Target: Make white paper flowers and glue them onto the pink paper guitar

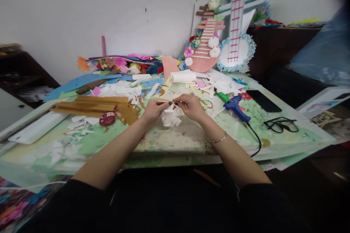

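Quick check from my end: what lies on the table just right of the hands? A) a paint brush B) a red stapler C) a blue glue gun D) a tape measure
C: a blue glue gun lies on the table just beyond the right hand, its black cord trailing to the table's edge.

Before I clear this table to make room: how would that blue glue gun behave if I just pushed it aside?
The blue glue gun lies on its side, so it probably slides rather than rolls. Its black cord trails over the table edge and may drag or snag. Loose paper scraps beside it would likely get swept along.
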A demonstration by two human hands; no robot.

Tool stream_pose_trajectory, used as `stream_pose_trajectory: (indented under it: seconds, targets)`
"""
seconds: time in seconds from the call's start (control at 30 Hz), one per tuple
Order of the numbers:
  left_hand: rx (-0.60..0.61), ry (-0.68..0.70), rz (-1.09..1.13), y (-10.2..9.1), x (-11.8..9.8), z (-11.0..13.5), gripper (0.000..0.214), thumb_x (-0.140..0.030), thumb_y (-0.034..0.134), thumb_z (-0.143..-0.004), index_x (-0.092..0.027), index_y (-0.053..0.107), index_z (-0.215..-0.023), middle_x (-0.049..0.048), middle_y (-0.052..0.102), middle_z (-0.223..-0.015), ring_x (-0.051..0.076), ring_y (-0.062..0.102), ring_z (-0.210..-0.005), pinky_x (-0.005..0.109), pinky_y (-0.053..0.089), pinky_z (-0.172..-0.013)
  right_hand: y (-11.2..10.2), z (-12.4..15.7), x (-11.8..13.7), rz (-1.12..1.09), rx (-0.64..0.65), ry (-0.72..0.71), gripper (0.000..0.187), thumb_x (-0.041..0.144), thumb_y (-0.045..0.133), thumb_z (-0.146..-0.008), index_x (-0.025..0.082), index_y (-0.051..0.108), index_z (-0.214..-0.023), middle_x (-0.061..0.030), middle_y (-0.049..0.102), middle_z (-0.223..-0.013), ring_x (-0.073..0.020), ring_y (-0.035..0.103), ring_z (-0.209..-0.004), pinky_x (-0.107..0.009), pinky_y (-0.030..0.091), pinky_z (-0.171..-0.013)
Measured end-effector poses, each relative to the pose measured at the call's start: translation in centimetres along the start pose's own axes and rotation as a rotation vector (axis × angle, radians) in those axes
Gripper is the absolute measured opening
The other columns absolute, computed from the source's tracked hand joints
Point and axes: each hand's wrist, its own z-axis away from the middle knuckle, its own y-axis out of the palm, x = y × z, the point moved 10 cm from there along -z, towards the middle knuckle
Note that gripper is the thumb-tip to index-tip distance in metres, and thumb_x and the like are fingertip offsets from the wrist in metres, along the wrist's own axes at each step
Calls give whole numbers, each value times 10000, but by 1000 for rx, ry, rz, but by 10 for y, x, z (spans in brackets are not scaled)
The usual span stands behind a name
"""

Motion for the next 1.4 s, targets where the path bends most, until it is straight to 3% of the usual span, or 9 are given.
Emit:
stream_pose_trajectory:
  seconds: [0.7,0.87,1.03,1.4]
  targets:
    - [-5,26,-26,-1,-3,0,327,-394,854,-530,-140,779,-721,61,731,-675,147,600,-580,257,452,-573,-6,2,1,-16,-56,18,198,183,569,-841,198,756,-903,-42,728,-878,-115,610,-660,-231,438,-636]
    - [-15,40,-41,-3,-3,-1,303,-370,850,-537,-136,779,-717,64,737,-688,144,596,-583,252,444,-569,-3,1,-5,-37,-26,83,189,227,589,-849,180,763,-907,-41,712,-800,-106,580,-622,-224,399,-590]
    - [-33,51,-54,-1,-6,0,287,-353,857,-515,-138,776,-688,57,735,-680,149,592,-594,257,439,-573,4,-1,-7,-20,39,87,199,219,585,-854,208,776,-802,-25,683,-759,-100,568,-609,-228,372,-595]
    - [-6,-1,-20,4,-2,3,329,-350,877,-484,-131,780,-709,67,732,-656,167,619,-613,265,465,-599,-1,0,-11,-47,-5,119,148,230,645,-817,218,783,-764,-12,679,-752,-89,566,-596,-223,381,-584]
